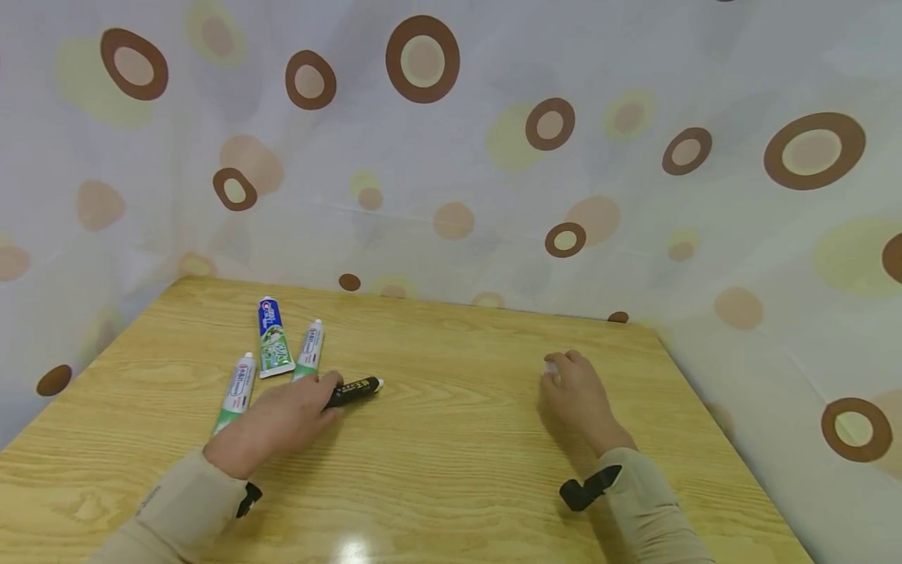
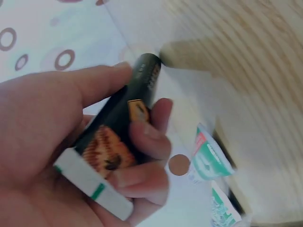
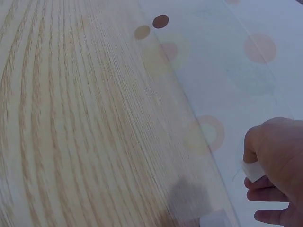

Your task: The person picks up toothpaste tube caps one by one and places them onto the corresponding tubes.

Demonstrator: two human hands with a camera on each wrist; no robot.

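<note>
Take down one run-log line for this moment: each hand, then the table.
left hand: grips black tube | right hand: pinches small white thing | table: blue-green tube, two white-green tubes

Head view: even, bright light; white glare [image 1: 352,551] low on tabletop [image 1: 451,462]. Wrist views: hazy, soft; right wrist, blurred grey shadow [image 3: 188,201].

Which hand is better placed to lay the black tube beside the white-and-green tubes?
Probably the left hand: it grips the black tube and appears near the two white-and-green tubes. The right hand is farther from them and pinches a small white object.
</note>
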